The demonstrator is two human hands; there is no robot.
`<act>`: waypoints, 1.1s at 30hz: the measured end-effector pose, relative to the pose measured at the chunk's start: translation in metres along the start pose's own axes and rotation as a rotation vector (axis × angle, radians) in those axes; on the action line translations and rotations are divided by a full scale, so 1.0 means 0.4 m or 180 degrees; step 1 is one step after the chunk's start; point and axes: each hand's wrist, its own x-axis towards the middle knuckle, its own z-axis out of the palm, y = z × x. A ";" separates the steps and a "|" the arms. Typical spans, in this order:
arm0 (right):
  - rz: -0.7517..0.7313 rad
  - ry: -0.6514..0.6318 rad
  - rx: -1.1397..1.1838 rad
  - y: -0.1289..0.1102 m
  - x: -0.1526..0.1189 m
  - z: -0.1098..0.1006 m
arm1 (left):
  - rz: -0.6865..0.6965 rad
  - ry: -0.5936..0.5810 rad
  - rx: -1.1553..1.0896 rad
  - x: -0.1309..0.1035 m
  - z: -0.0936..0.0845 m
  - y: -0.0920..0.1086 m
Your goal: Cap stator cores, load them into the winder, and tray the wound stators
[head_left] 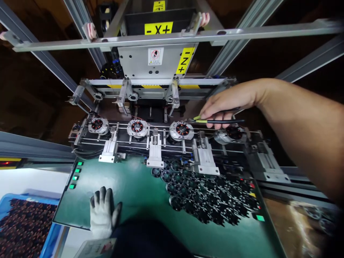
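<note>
My right hand (233, 101), bare, is closed around small pliers or cutters (233, 121) with yellow-and-black handles. Their jaws point left and reach the right rim of the third round fixture (174, 134), which carries a stator core (183, 129) with copper windings. Whether the jaws touch a wire I cannot tell. Down on the green work surface (137, 200), my left hand (101, 211) lies flat in a grey-white glove, fingers stretched out and holding nothing. Two more fixtures with wound cores (97, 124) (137, 126) sit to the left. Another fixture (224, 137) stands below my right wrist.
Many black stator cores (204, 193) cover the right part of the work surface. A blue bin (55, 229) of copper-wound parts stands at lower left. Overhead, a metal bar (161, 40) crosses the machine frame. Metal slide blocks (155, 154) jut out before the fixtures.
</note>
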 end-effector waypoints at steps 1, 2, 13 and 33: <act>-0.0014 -0.0033 -0.0002 0.001 0.005 -0.002 | -0.0013 -0.0025 0.0011 0.001 -0.002 0.001; -0.0035 -0.0066 0.0003 0.001 0.011 -0.004 | -0.0029 -0.0046 0.0014 0.001 -0.003 0.002; -0.0445 -0.0190 -0.0126 -0.004 0.030 -0.019 | -0.0022 -0.0102 0.0005 0.003 -0.007 0.003; -0.0021 -0.0226 -0.0663 -0.109 0.020 0.024 | -0.0133 -0.0152 -0.0164 0.011 -0.018 0.007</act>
